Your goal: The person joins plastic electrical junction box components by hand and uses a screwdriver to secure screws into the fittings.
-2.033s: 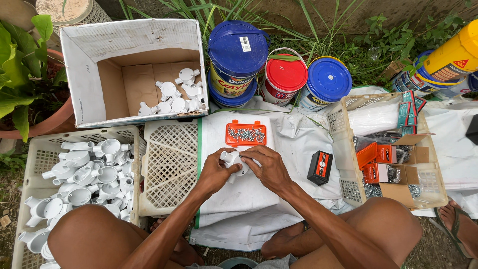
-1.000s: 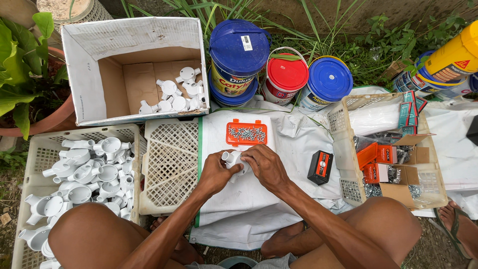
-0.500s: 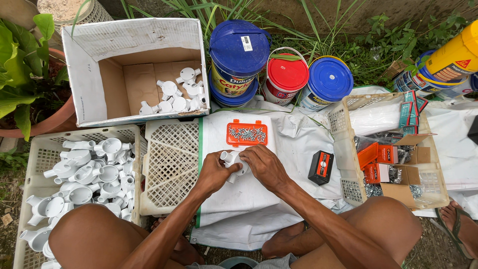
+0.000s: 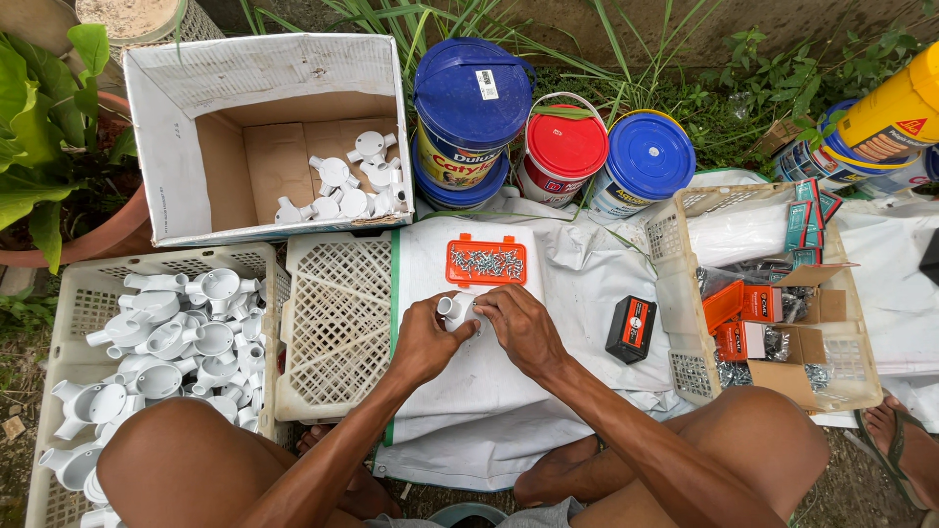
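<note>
Barely shifted since a moment ago: both hands still pinching one white conduit fitting [image 4: 454, 308] just below the orange screw tray [image 4: 486, 262].

Left hand [image 4: 423, 339] and right hand [image 4: 518, 328] meeting fingertip to fingertip, forearms angled in from bent knees. Right of tray: one black box [image 4: 630, 330], one crate of packets [image 4: 675, 293]. Left: one empty crate [image 4: 337, 328], beyond it one crate of fittings [image 4: 68, 303]. Above: three lidded paint tubs [image 4: 562, 147], one cardboard box [image 4: 225, 88]. Open white sheet [image 4: 577, 274] around hands.

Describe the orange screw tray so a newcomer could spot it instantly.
Start at the white sheet spread below the three paint buckets. Just beyond both hands, near its top edge, lies the orange screw tray. It is the only flat, open orange tray, filled with small silvery screws, unlike the orange cartons in the right-hand basket.
</note>
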